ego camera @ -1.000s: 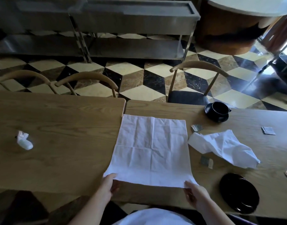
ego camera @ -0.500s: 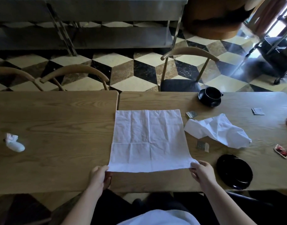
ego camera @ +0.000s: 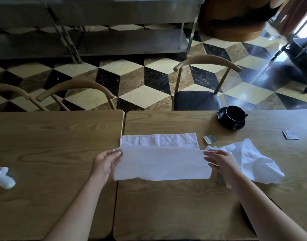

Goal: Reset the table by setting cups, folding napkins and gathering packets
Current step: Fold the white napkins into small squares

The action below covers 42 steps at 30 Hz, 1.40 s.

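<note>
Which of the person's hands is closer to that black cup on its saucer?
Right. The right hand lies just below the black cup, at the folded napkin's right end; the left hand is across the napkin, farther off.

Both bare forearms are stretched forward and slightly inward from the near edge of the view. The left hand (ego camera: 106,162) is held thumb-up with its fingers curled round the left end of the napkin (ego camera: 162,162). The right hand (ego camera: 219,161) is held at the right end, its fingers nearly straight and spread.
</note>
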Each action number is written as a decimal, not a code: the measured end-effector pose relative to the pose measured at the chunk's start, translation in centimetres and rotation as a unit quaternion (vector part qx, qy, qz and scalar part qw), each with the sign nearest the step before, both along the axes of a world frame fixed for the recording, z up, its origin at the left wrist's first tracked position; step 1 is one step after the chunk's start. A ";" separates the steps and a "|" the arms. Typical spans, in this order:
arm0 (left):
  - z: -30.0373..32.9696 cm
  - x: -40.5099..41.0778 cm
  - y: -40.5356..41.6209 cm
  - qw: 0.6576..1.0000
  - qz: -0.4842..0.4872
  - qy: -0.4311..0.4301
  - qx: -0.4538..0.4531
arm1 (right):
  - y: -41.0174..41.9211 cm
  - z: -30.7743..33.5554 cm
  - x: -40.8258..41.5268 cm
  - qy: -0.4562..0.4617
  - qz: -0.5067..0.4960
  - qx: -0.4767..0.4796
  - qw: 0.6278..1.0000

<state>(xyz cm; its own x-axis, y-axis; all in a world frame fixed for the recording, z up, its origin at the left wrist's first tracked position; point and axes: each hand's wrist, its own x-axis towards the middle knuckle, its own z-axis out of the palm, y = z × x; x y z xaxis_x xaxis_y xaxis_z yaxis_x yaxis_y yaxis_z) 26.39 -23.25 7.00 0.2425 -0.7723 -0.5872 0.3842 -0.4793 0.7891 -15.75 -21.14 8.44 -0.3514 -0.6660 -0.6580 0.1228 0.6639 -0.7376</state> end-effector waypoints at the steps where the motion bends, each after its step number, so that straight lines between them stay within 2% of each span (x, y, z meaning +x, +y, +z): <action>1: -0.2 -0.2 -1.1 1.000 0.000 -0.025 0.014 | -1.1 -0.5 -0.3 0.015 0.013 0.007 1.000; 5: -2.2 -0.5 -5.2 0.978 -0.021 -0.193 0.072 | -5.4 -2.8 -1.4 0.121 0.060 0.016 0.991; 10: -6.1 0.0 -8.7 0.956 -0.060 -0.270 0.100 | -10.4 -6.0 -2.1 0.199 0.138 0.023 0.970; 23: -11.8 0.2 -14.3 0.918 -0.078 -0.356 0.158 | -16.2 -11.0 -1.4 0.268 0.214 0.069 0.937; 28: -12.2 -0.8 -11.6 0.908 -0.063 -0.377 0.171 | -14.9 -11.2 -0.8 0.286 0.214 0.092 0.929; 34: -9.0 -4.2 -5.2 0.900 -0.029 -0.406 0.157 | -12.3 -10.9 0.1 0.336 0.247 0.101 0.903; 36: -7.9 -7.1 -2.3 0.905 -0.057 -0.386 0.170 | -12.2 -10.6 0.5 0.344 0.239 0.097 0.903; 38: -7.3 -10.6 0.5 0.918 -0.103 -0.314 0.217 | -12.2 -10.5 1.1 0.366 0.240 0.076 0.896; 39: -7.1 -12.4 1.7 0.931 -0.116 -0.234 0.255 | -12.4 -10.4 1.4 0.382 0.252 0.052 0.888; 40: -6.7 -14.3 2.6 0.937 -0.118 -0.118 0.305 | -12.7 -10.3 1.7 0.399 0.276 0.023 0.874; 42: -5.7 -18.0 3.9 0.902 -0.126 0.117 0.395 | -13.7 -10.1 2.2 0.434 0.353 -0.016 0.829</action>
